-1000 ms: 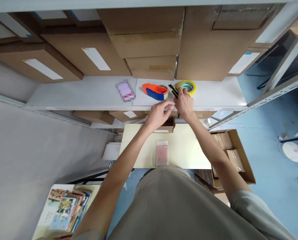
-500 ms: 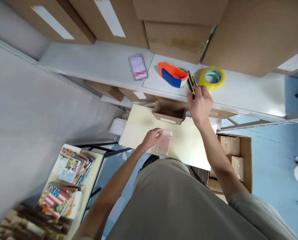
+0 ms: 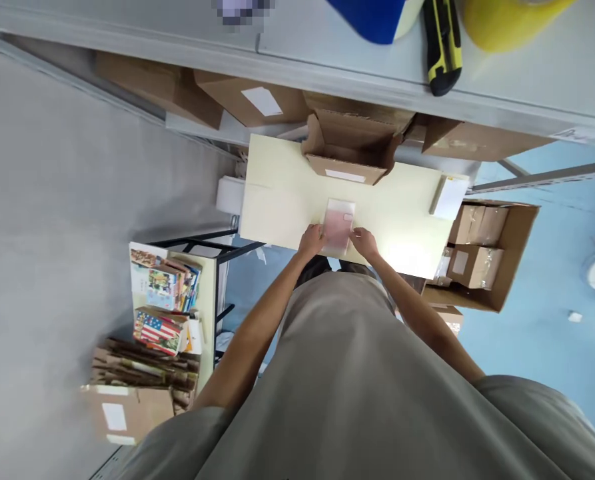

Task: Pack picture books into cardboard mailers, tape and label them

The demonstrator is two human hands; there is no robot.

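Pale-yellow rectangular counter point(image 3: 273, 190) stretches both ways from flat pink rectangular packet point(image 3: 338, 227) near front edge; left hand point(image 3: 312, 241), right hand point(image 3: 365, 244) at packet's sides, grip unclear.

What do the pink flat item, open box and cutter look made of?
Pink flat item: perhaps plastic-sleeved, smooth; its pale edge looks translucent.
Open box: likely cardboard, matte; plain brown walls, folded flaps.
Cutter: probably plastic, satin; moulded-looking black-and-yellow body.
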